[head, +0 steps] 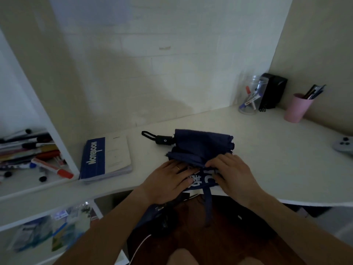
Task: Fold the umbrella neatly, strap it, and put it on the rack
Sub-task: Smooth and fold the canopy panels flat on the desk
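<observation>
A collapsed navy umbrella lies on the white desk, its black handle and wrist loop pointing left. Loose canopy fabric with white lettering spreads toward the desk's front edge. My left hand, wearing a ring, presses flat on the near fabric. My right hand pinches a fold of the fabric just to the right of it. The umbrella's navy strap hangs down over the desk edge between my wrists.
A blue and white notebook lies left of the umbrella. Left shelves hold markers and pens. At the back right stand a clear jar, a black box and a pink cup. A game controller lies far right.
</observation>
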Demonstrator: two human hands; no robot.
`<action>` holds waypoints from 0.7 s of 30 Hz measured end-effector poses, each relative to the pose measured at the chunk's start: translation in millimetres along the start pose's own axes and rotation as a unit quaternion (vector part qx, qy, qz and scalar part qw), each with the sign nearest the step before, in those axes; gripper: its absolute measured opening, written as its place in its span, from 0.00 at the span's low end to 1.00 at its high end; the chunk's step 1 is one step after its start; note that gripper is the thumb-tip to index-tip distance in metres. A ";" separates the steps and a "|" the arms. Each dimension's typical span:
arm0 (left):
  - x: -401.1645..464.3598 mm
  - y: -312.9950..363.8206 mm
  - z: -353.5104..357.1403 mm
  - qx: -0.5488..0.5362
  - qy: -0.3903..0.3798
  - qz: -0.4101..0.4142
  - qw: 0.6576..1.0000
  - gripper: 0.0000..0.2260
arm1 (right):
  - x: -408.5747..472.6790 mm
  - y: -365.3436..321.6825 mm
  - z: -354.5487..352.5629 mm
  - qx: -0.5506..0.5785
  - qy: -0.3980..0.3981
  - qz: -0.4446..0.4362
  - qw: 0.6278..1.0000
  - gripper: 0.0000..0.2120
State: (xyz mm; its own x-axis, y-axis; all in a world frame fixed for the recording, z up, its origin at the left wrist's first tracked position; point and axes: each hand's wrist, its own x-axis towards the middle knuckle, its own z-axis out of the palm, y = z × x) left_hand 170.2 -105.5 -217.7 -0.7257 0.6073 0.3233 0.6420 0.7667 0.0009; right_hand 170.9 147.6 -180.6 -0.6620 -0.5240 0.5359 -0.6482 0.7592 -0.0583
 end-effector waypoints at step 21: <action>21.3 36.5 -52.9 -0.592 0.263 -0.415 0.638 0.24 | -19.7 1.5 19.2 0.011 0.137 0.134 0.981 0.21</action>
State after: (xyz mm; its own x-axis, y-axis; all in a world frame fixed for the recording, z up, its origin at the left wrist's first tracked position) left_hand 191.3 -75.6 -160.7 -0.9541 -0.2989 0.0188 0.0529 -0.1062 0.9929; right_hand 175.8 151.8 -207.5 -0.6855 -0.1803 0.7054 -0.4749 0.8451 -0.2454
